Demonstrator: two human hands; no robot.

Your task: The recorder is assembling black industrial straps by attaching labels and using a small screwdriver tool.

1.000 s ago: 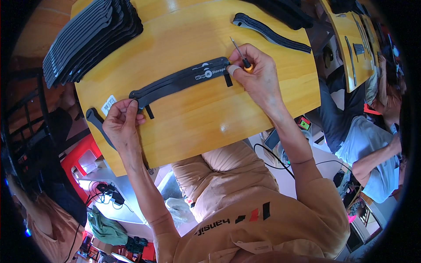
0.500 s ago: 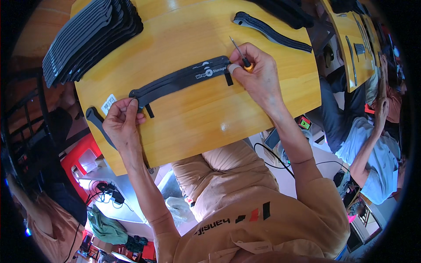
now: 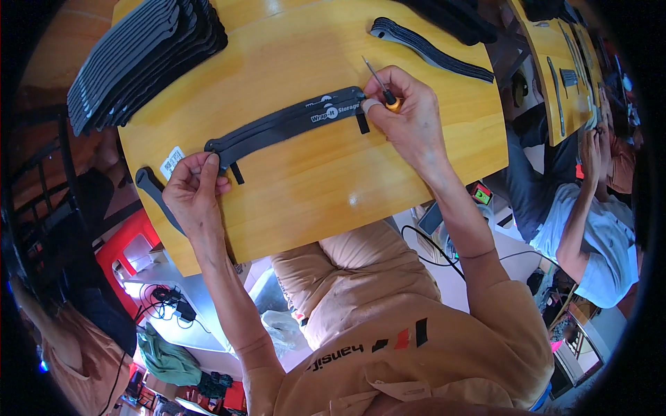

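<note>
A long black strap (image 3: pixel 284 126) with a white printed patch lies stretched across the yellow wooden table (image 3: pixel 326 187). My left hand (image 3: pixel 195 191) pinches its left end near the table's near edge. My right hand (image 3: pixel 406 118) presses on the strap's right end and grips a small screwdriver (image 3: pixel 380 84) with an orange handle, its thin shaft pointing away from me.
A tall stack of black straps (image 3: pixel 139 59) sits at the far left of the table. Another single black strap (image 3: pixel 430 48) lies at the far right, and one (image 3: pixel 154 194) hangs over the left edge. A person in a light blue shirt (image 3: pixel 596 229) sits at the right.
Both hands stay where they were on the strap. The person at the right has shifted an arm slightly.
</note>
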